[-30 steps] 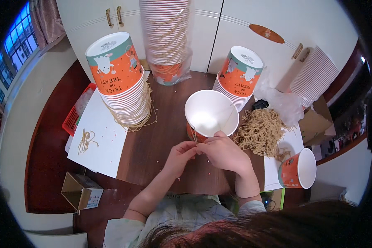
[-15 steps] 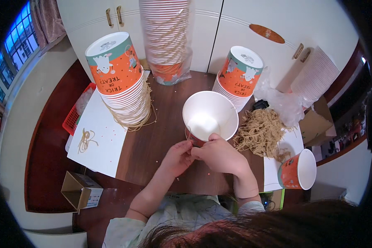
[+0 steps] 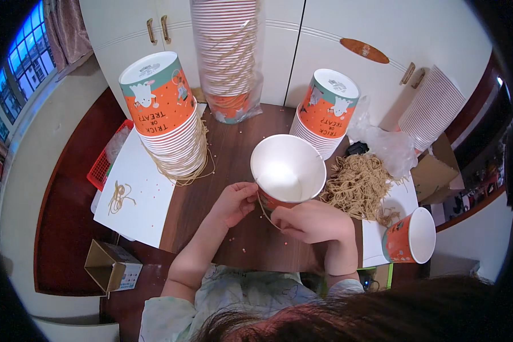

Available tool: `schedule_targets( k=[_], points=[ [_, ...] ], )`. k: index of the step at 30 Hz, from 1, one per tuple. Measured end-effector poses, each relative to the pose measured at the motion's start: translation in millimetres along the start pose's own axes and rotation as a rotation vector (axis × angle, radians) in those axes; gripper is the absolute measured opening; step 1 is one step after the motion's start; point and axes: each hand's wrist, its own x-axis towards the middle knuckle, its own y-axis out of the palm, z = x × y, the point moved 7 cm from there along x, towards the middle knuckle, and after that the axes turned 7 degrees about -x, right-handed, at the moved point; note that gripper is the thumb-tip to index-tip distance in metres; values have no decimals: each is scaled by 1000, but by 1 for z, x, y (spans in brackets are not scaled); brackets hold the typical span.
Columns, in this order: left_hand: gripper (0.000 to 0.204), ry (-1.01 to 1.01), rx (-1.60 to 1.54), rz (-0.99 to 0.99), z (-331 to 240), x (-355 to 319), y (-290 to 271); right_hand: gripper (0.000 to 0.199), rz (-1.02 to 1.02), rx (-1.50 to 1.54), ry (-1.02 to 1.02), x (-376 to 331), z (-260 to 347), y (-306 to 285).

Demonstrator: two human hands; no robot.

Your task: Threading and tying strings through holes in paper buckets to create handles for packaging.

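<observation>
- Head view, looking down on a dark wooden worktop (image 3: 233,171) set against white cupboard doors (image 3: 336,40).
- Tall column of nested paper cups in a clear bag (image 3: 227,57) at the far edge, middle.
- Stack of upturned orange-and-teal cups (image 3: 165,119) to the left, on a white sheet (image 3: 137,194), loose cord looped round its base.
- Shorter stack of the same cups (image 3: 325,114) to the right; leaning white stack (image 3: 433,108) well beyond it.
- Heap of tan cord pieces (image 3: 359,185) right of centre, crumpled plastic (image 3: 387,148) just behind.
- Single open paper cup (image 3: 288,171), white inside, orange outside, tilted toward the wearer, near the front edge between both hands.
- Another cup on its side (image 3: 410,236), front right.
- Small cardboard box (image 3: 111,268) low on the left.
- Right hand (image 3: 313,222), grip closed around the cup's lower side.
- Left hand (image 3: 233,202), grip pinching a thin tan cord (image 3: 263,208) beside the cup's rim.
</observation>
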Motion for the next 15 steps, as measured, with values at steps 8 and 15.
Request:
schedule_targets(
  k=[8, 15],
  points=[
    [4, 39, -70, 31, 20, -15, 12, 38, -165, -253, 265, 28, 3, 26],
    [3, 66, -129, 114, 26, -15, -2, 31, -312, -407, 372, 29, -16, 17]
  ],
)
